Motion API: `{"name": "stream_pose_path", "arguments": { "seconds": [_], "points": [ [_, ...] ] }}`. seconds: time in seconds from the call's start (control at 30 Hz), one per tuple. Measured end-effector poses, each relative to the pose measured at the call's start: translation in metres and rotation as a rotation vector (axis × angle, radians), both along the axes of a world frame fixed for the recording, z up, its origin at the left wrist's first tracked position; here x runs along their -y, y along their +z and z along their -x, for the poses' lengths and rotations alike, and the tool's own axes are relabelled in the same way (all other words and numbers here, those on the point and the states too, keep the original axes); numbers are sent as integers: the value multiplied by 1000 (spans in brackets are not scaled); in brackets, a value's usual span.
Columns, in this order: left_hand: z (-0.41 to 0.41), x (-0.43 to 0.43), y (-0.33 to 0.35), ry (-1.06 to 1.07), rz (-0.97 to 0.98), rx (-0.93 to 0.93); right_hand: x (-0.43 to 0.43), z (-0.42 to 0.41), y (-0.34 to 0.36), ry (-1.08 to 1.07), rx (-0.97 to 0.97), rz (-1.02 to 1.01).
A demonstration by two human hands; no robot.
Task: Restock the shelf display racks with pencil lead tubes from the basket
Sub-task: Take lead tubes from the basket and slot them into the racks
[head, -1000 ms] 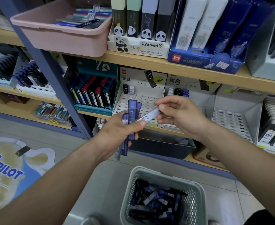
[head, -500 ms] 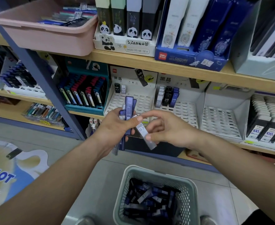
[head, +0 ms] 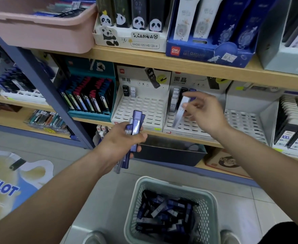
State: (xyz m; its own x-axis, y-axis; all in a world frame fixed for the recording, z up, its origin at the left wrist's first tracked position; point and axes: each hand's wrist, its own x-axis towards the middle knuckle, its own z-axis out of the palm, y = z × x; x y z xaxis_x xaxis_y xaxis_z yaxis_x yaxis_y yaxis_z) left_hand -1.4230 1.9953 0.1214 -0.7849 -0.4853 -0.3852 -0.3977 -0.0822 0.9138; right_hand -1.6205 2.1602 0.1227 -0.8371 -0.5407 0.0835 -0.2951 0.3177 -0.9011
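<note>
Purple lead tubes (head: 136, 123) fan from my left hand (head: 121, 143), gripped tight. My right hand (head: 204, 113) seems to pinch 1 pale tube (head: 180, 110), blurred, over the rack (head: 194, 127) beneath it. A slanted entry could topple the standing tubes (head: 173, 101) just beyond my fingers. Below both hands, the basket (head: 164, 182) holds many more.

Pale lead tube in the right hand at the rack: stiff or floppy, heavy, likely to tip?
Probably stiff: the pale tube looks straight though the right hand pinches only one edge. Likely light: a loose pinch alone carries it. May tip: it is tall and narrow, leaning over the slotted rack.
</note>
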Motion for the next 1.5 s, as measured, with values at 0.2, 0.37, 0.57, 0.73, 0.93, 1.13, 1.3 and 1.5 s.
{"name": "stream_pose_path", "arguments": {
  "seconds": [0.2, 0.37, 0.57, 0.73, 0.93, 1.13, 1.3, 1.5],
  "points": [
    [-6, 4, 1, -8, -8, 6, 18, 13, -15, -71, -231, -45],
    [-8, 6, 3, -10, -17, 7, 23, 12, -21, -87, -303, -76],
    [-9, 5, 6, -28, -10, 2, 24, 10, -15, -110, -349, -61],
    [-10, 5, 7, -26, -16, 7, 22, 9, -22, -22, -435, -124],
    [-12, 6, 8, -34, -17, 7, 24, 12, -28, 48, -635, -157],
    [-11, 5, 10, -38, -23, 8, 20, 6, -30, 95, -650, -333],
    [-9, 1, 12, -63, -27, -6, 28, -24, 5, 201, -464, -174],
    [-7, -8, 17, -147, -48, -41, 42, -61, 13, 445, 218, -36]
  ]
}}
